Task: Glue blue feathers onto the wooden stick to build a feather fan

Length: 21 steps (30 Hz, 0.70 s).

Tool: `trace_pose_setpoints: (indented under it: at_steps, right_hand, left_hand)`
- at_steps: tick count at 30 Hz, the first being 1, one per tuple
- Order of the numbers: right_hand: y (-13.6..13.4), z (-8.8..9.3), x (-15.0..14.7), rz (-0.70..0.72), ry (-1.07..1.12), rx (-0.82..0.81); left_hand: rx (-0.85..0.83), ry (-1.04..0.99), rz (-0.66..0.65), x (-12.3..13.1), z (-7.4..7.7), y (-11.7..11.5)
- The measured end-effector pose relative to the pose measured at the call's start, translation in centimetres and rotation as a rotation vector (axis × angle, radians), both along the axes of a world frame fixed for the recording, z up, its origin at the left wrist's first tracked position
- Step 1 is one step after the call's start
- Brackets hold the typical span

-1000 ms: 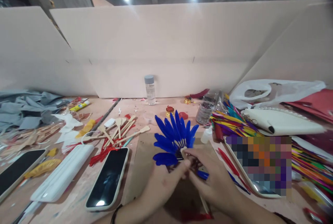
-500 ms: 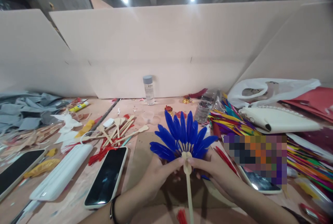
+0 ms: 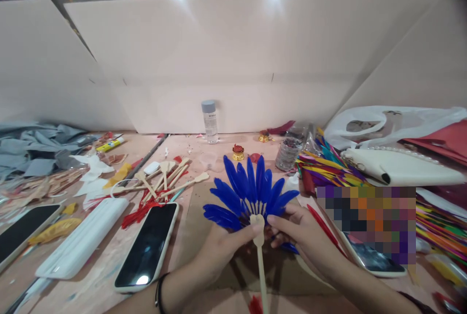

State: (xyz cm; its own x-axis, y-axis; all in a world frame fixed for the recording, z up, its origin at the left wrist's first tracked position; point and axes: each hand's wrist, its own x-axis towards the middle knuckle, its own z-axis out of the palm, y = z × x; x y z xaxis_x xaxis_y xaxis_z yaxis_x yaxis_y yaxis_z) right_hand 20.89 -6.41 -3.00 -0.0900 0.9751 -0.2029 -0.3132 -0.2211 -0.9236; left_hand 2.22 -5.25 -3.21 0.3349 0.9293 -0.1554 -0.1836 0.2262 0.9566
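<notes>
A fan of blue feathers (image 3: 251, 185) spreads from the heart-shaped head of a pale wooden stick handle (image 3: 260, 268), held upright above a brown board (image 3: 197, 207). My left hand (image 3: 226, 251) is closed on it, thumb pressed over the wooden head and fingers hidden behind. My right hand (image 3: 297, 229) is closed at the fan's right side, its thumb tip against the base of the lowest right feather. Its other fingers curl behind, partly hidden. Another blue feather (image 3: 291, 247) shows beneath the right hand. Red tassel threads (image 3: 255, 304) hang by the handle's lower end.
Phones (image 3: 146, 251) and a white power bank (image 3: 83, 238) lie on the left, near wooden sticks (image 3: 166, 178) with red tassels. A clear bottle (image 3: 210, 122) stands before a white partition (image 3: 204, 51). Coloured feathers (image 3: 328, 170) and a white purse (image 3: 404, 165) are at right.
My right thumb has shifted off the wooden head to the right-hand feather's base. The fan has moved slightly left in view. My left thumb stays on the wooden head.
</notes>
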Motion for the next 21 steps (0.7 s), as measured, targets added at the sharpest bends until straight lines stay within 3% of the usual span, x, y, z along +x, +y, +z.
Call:
trace_pose_setpoints:
  at_steps: [10, 21]
  right_hand:
    - [-0.1, -2.1, -0.2, 0.060, -0.099, -0.038]
    - [-0.7, -2.6, 0.0, 0.094, -0.093, -0.048]
  left_hand:
    - [-0.029, 0.092, 0.014, 0.2, -0.9, -0.2]
    - [0.033, 0.091, -0.015, 0.2, -0.6, 0.0]
